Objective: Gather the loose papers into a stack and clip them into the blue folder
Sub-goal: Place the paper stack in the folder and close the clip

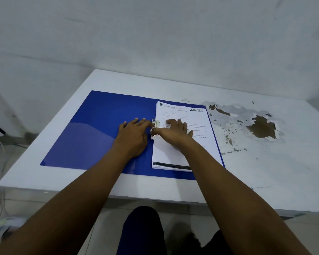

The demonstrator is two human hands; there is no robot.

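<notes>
Hands (153, 129) at folder clip (155, 127)

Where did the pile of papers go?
In the head view, the paper stack lies on the right half of the open blue folder, beside the metal clip at the fold, under the right hand.

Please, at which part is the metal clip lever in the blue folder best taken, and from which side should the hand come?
Probably at the lever's free near end, coming from the left cover side. The clip runs along the spine at the paper stack's left edge; the blue folder there is bare. The left hand touches it from that side, while the right hand presses the sheets flat.
</notes>
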